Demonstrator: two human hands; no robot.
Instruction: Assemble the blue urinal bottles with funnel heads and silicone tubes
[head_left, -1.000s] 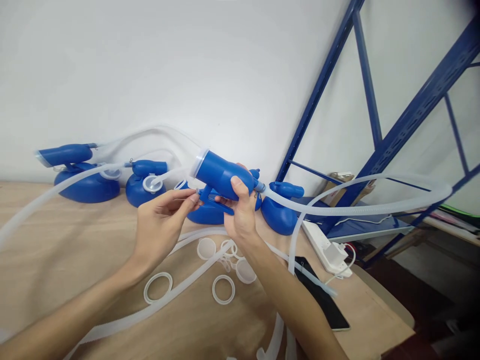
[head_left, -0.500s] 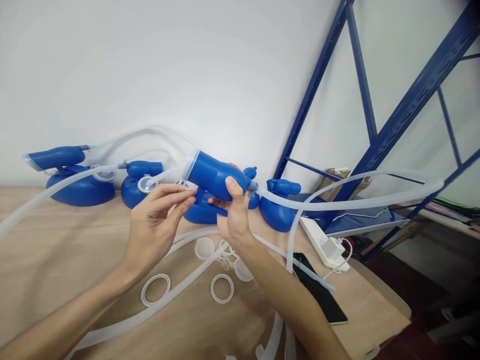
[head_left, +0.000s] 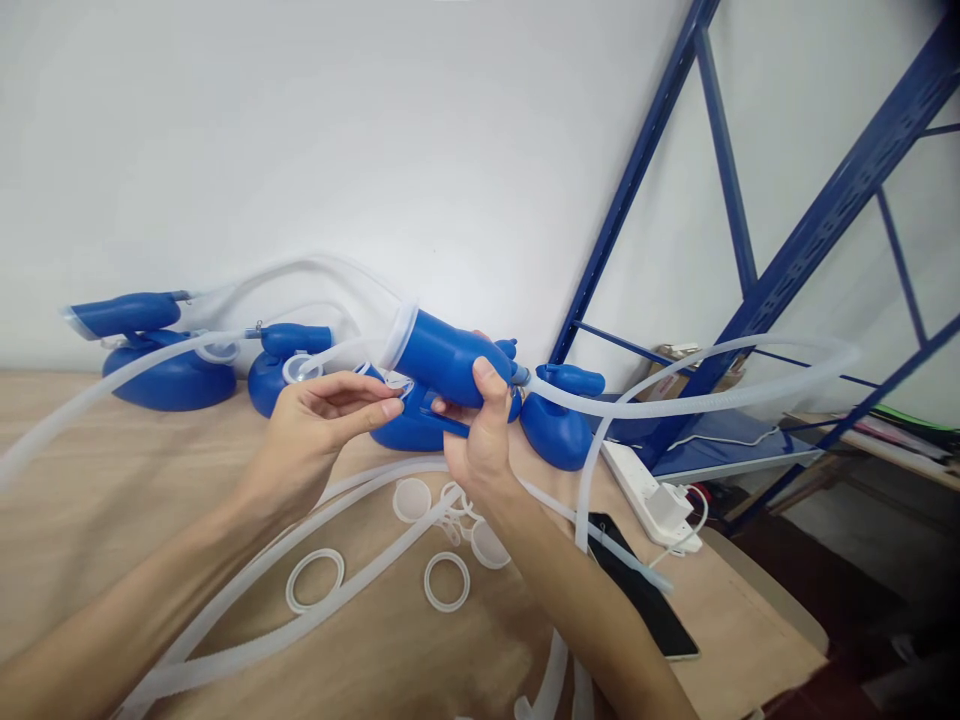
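My right hand (head_left: 484, 425) is wrapped round a blue funnel-like piece (head_left: 442, 352) held in the air, its thumb on top. A translucent white rim (head_left: 400, 335) faces left at the wide end, and a clear hose (head_left: 645, 408) leaves the narrow end. Just below the rim, my left hand (head_left: 330, 415) pinches a small clear part (head_left: 397, 382) between thumb and fingertips. Behind the hands sits a blue rounded container (head_left: 409, 430), partly hidden.
Blue containers (head_left: 172, 375) (head_left: 556, 432) stand along the wall. White rings (head_left: 447, 582), round caps (head_left: 412, 499) and hoses lie on the wooden table (head_left: 375, 650). At right are a black phone (head_left: 641, 590), a power strip (head_left: 645, 490) and a blue metal rack (head_left: 795, 245).
The blue piece and both hands have shifted slightly right in the view. The small clear part at my left fingertips shows more now.
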